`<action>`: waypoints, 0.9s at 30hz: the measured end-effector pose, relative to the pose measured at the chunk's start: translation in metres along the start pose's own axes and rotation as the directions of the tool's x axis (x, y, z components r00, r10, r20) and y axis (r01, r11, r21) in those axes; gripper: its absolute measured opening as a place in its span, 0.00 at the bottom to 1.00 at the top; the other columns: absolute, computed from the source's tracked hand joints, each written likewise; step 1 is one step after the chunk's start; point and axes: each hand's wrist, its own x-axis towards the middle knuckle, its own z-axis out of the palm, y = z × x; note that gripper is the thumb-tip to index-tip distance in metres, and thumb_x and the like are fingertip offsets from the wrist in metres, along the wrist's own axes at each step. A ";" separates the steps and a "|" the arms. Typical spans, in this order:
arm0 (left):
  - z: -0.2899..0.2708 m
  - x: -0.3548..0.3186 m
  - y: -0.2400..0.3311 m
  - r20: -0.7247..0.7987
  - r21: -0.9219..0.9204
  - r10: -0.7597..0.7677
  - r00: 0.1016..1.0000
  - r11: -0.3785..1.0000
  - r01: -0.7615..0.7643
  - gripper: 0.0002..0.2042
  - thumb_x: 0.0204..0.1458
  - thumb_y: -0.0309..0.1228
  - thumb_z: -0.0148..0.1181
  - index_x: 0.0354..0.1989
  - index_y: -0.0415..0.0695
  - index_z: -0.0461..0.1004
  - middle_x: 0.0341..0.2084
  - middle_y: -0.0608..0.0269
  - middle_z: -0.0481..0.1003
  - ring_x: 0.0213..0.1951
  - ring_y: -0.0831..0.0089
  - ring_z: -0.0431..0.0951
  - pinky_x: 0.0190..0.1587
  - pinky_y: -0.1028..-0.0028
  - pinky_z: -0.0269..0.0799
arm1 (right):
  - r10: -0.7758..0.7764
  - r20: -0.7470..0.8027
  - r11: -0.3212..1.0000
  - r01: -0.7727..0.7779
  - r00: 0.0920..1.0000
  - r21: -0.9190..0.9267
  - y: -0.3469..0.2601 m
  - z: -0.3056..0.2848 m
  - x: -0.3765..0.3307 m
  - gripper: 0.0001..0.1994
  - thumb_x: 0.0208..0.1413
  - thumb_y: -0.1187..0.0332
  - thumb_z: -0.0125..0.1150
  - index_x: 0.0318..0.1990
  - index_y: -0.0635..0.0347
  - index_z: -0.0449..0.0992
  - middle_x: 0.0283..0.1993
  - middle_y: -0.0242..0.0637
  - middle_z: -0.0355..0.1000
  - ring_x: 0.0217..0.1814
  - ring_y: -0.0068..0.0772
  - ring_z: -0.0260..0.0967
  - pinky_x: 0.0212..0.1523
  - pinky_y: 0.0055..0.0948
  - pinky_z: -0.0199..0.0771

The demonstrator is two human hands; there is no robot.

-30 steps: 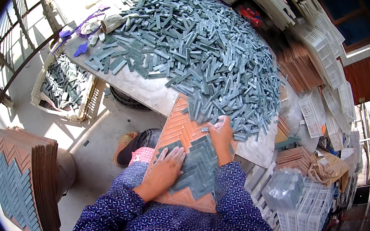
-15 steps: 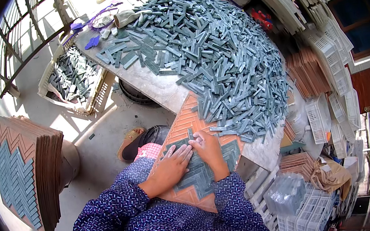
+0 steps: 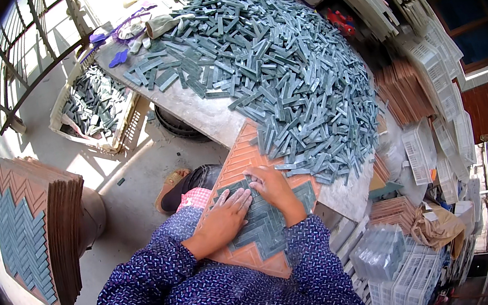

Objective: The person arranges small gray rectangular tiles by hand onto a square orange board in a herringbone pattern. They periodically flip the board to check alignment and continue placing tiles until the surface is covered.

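An orange template board [image 3: 252,257] with zigzag grooves rests at the table's edge by my lap, partly filled with dark green stone strips [image 3: 260,224] in a herringbone pattern. My left hand [image 3: 227,218] lies over the laid strips, fingers outstretched and nearly flat. Close to its fingertips, my right hand [image 3: 272,189] is bent, with thumb and fingers around the end of a strip at the pattern's upper edge. The fingers partly cover that strip. Bare orange grooves show beyond both hands.
A large heap of loose strips [image 3: 282,72] covers much of the table [image 3: 201,112]. To the left are a crate of strips [image 3: 123,135] and a stack of boards [image 3: 66,240]. Gloves [image 3: 161,25] lie at the far edge. White crates [image 3: 422,152] stand right.
My right hand has moved slightly up, and the strip that stuck up at its fingertips now sits lower among the laid ones. My left hand stays on the board.
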 end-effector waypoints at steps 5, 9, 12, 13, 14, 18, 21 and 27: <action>-0.007 0.002 0.004 0.032 0.009 -0.013 0.999 1.000 0.013 0.30 0.50 0.40 0.56 0.60 0.37 0.59 0.62 0.55 0.59 0.65 0.62 0.54 0.66 0.58 0.48 | -0.040 -0.029 0.998 0.038 0.999 -0.051 0.005 0.002 0.000 0.19 0.43 0.78 0.62 0.46 0.60 0.73 0.31 0.42 0.70 0.31 0.38 0.69 0.34 0.31 0.68; 0.001 0.006 0.008 -0.019 -0.003 0.016 1.000 1.000 -0.016 0.32 0.49 0.43 0.57 0.59 0.35 0.61 0.60 0.54 0.60 0.65 0.61 0.55 0.66 0.58 0.48 | 0.118 -0.186 0.982 -0.087 0.975 0.169 0.008 0.004 -0.005 0.18 0.45 0.77 0.60 0.47 0.61 0.73 0.31 0.44 0.72 0.31 0.37 0.71 0.33 0.31 0.69; 0.013 0.010 0.012 -0.045 0.032 0.012 0.999 0.999 -0.011 0.32 0.48 0.44 0.57 0.58 0.34 0.62 0.59 0.53 0.62 0.64 0.61 0.56 0.65 0.58 0.49 | 0.152 -0.281 0.972 -0.091 0.948 0.219 0.028 0.006 -0.009 0.15 0.47 0.75 0.60 0.45 0.62 0.73 0.32 0.47 0.73 0.35 0.45 0.73 0.35 0.35 0.71; 0.013 0.011 0.011 -0.029 0.040 0.010 1.000 0.999 -0.009 0.31 0.49 0.43 0.56 0.58 0.34 0.62 0.58 0.52 0.62 0.64 0.60 0.56 0.65 0.58 0.49 | 0.116 -0.317 0.982 -0.061 0.941 0.178 0.024 0.003 -0.007 0.14 0.48 0.74 0.59 0.44 0.63 0.74 0.32 0.47 0.73 0.34 0.46 0.73 0.35 0.36 0.71; 0.011 0.013 0.009 -0.013 0.048 0.007 1.000 0.999 -0.007 0.31 0.49 0.43 0.56 0.58 0.34 0.62 0.57 0.51 0.63 0.63 0.59 0.57 0.65 0.58 0.49 | 0.079 -0.350 0.990 -0.033 0.934 0.135 0.021 0.001 -0.004 0.13 0.48 0.74 0.59 0.43 0.63 0.74 0.31 0.47 0.73 0.34 0.47 0.73 0.35 0.37 0.71; 0.003 0.020 0.006 -0.013 0.004 0.037 0.999 0.999 -0.037 0.29 0.49 0.42 0.55 0.56 0.32 0.63 0.54 0.50 0.64 0.62 0.56 0.58 0.65 0.58 0.51 | 0.045 -0.411 0.996 -0.072 0.910 -0.049 0.018 -0.007 0.014 0.11 0.49 0.72 0.60 0.41 0.64 0.74 0.33 0.47 0.72 0.35 0.49 0.71 0.36 0.38 0.71; 0.019 0.023 0.005 -0.092 -0.072 0.026 0.995 0.997 -0.033 0.29 0.49 0.41 0.56 0.54 0.31 0.63 0.54 0.49 0.63 0.62 0.55 0.57 0.64 0.59 0.53 | -0.036 -0.540 0.977 -0.083 0.841 -0.195 0.015 -0.009 0.043 0.11 0.48 0.71 0.61 0.40 0.64 0.74 0.32 0.45 0.71 0.34 0.47 0.70 0.36 0.36 0.71; 0.021 0.022 0.010 -0.116 0.040 0.022 0.993 0.999 -0.017 0.28 0.49 0.39 0.55 0.55 0.31 0.63 0.54 0.49 0.64 0.61 0.56 0.59 0.64 0.60 0.54 | 0.042 -0.436 0.940 -0.183 0.899 -0.287 0.021 -0.014 0.075 0.12 0.47 0.69 0.62 0.40 0.60 0.73 0.32 0.44 0.70 0.40 0.48 0.69 0.37 0.39 0.70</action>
